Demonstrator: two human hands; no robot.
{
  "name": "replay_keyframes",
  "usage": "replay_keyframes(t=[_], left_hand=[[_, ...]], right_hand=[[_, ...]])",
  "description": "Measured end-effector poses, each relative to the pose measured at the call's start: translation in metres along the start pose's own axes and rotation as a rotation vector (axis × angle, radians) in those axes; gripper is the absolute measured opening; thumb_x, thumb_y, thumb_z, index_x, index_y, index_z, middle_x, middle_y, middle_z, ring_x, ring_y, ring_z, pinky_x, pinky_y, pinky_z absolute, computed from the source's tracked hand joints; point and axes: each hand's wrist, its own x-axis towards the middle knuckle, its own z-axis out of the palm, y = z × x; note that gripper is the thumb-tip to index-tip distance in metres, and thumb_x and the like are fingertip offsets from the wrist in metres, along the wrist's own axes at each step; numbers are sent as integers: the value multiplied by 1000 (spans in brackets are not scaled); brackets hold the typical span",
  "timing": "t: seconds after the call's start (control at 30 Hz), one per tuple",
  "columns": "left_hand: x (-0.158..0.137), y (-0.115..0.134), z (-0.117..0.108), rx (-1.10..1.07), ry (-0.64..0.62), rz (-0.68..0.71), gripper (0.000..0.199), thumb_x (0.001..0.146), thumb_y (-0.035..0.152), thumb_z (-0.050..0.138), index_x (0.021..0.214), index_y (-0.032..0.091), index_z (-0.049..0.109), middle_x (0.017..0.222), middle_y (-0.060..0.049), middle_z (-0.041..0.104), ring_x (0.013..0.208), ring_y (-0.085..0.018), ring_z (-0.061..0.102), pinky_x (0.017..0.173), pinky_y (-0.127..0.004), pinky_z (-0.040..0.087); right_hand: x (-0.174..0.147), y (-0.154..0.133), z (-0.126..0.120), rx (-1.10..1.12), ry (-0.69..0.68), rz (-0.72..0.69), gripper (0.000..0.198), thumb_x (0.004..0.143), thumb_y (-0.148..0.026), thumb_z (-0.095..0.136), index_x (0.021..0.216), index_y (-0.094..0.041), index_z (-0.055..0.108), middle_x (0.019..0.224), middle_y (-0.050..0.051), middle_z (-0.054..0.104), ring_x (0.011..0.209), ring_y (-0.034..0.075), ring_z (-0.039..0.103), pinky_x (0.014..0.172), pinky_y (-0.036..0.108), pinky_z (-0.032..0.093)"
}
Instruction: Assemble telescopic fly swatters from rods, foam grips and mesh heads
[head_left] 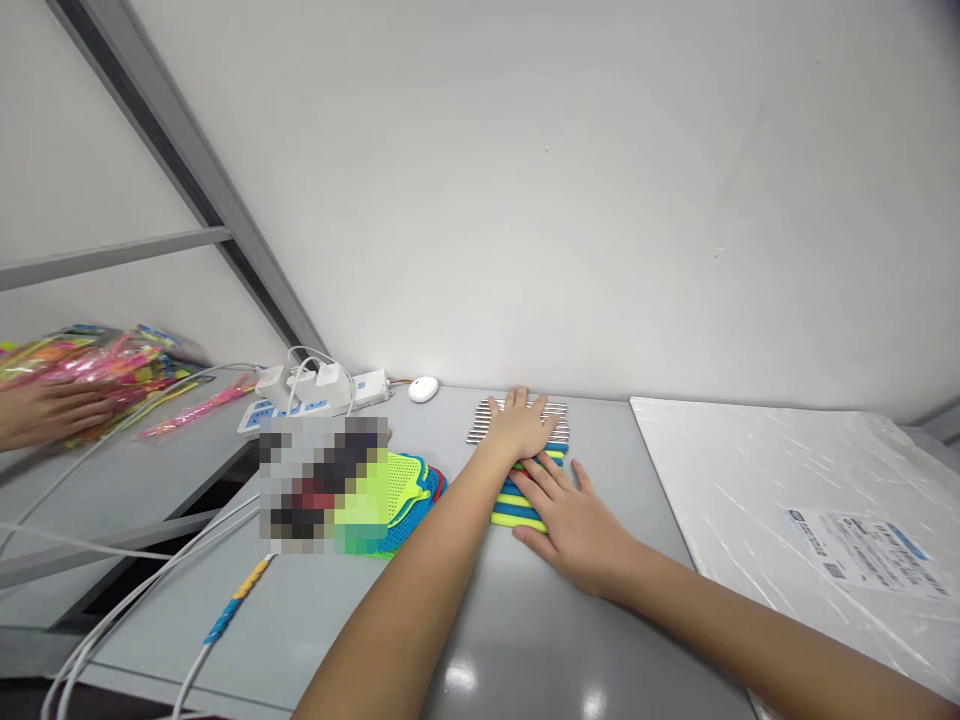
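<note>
Grey table (600,640) against white wall (525,200) carried silver metal rods (480,425) beside blue, yellow-green and red bars (517,511). Left hand (520,428) lay across rods, right hand (581,530) across bars; fingers spread, nothing visibly gripped. Light, even pressure seemed best for keeping rows straight.

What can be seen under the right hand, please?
Blue and yellow-green bars stick out from under the right hand; whatever lies directly beneath it is covered and cannot be seen.
</note>
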Motion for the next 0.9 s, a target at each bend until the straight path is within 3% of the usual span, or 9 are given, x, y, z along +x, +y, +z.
replay_keyframes(t=[0.37, 0.53, 0.7, 0.9], left_hand=[[2, 4, 1, -5, 114, 9, 54, 95, 54, 25, 135, 24, 45, 145, -15, 42, 137, -32, 31, 109, -66, 13], [-7, 9, -5, 5, 190, 50, 51, 97, 50, 27, 134, 21, 46, 148, -16, 39, 137, -32, 31, 110, -65, 13], [-28, 7, -15, 28, 253, 125, 41, 97, 42, 35, 131, 23, 49, 150, -11, 37, 137, -29, 31, 112, -57, 19], [-69, -1, -25, 56, 273, 230, 26, 97, 30, 40, 104, 25, 65, 141, -6, 49, 130, -25, 39, 108, -47, 32]], right_hand=[[-1, 7, -3, -9, 27, -15, 65, 96, -55, 31, 153, -25, 22, 160, 6, 21, 147, 30, 12, 114, 64, 10], [-4, 4, -2, -31, 54, -27, 63, 97, -51, 34, 152, -23, 24, 158, 8, 26, 147, 30, 13, 114, 63, 9], [-7, 3, -2, -16, 94, -11, 63, 96, -51, 37, 151, -25, 25, 158, 9, 26, 146, 30, 16, 114, 61, 13], [-9, 4, 0, -8, 143, -3, 66, 92, -55, 42, 148, -21, 31, 157, 10, 27, 147, 30, 12, 115, 60, 13]])
